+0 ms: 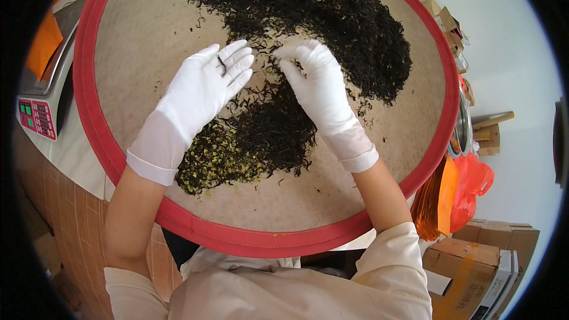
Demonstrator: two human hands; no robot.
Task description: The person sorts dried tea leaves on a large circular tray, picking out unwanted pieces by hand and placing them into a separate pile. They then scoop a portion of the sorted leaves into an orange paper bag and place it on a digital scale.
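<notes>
A round tray with a red cloth rim (266,242) lies before me, bearing dark, twisted dried tea leaves (306,0) in a broad curved heap. A smaller dark heap (275,129) lies nearer me, beside a pile of yellow-green bits (218,155). My left hand (200,84), in a white glove, is palm up with fingers extended; a dark leaf strand (221,65) lies across its fingers. My right hand (318,84), also gloved in white, is bent over the leaves between the heaps, thumb and fingertips close together. Whether anything is between those fingertips cannot be told.
A digital scale (40,115) stands at the left, with an orange packet (46,44) on it. To the right are a metal bowl (464,129), a stack of orange packets (438,200), a red plastic bag (471,182) and cardboard boxes (462,258).
</notes>
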